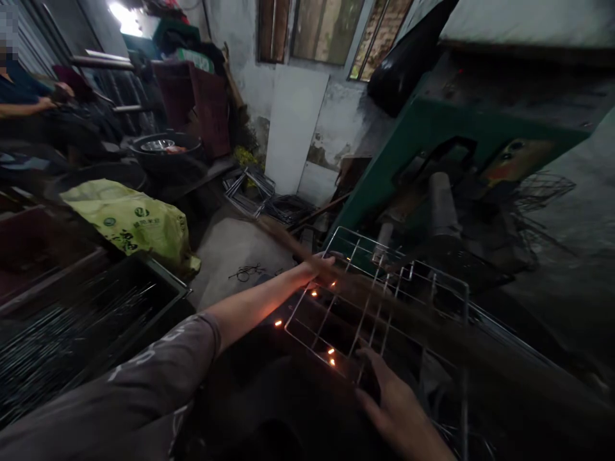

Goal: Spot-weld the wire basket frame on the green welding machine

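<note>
A rectangular grid of metal wire, a wire rack [358, 330], lies between my hands, tilted in front of a green machine [389, 153]. On its far left edge my left hand [314, 269] is closed around the wire, its fingertips partly covered by a blurred brown strip. My right hand [391, 397] grips the near edge with thumb and fingers. Above the rack's middle, the machine's metal rods [384, 237] reach down close to the wires; contact is hard to make out. Several orange sparks [331, 352] glow around the rack's left part.
Left of me stands a dark bin [158, 269] of thin metal rods, with a yellow-green sack [139, 221] behind it. Bent wire frames [250, 192] lie near the wall. A wire tangle [247, 272] is on the floor. Another person [24, 89] is at far left.
</note>
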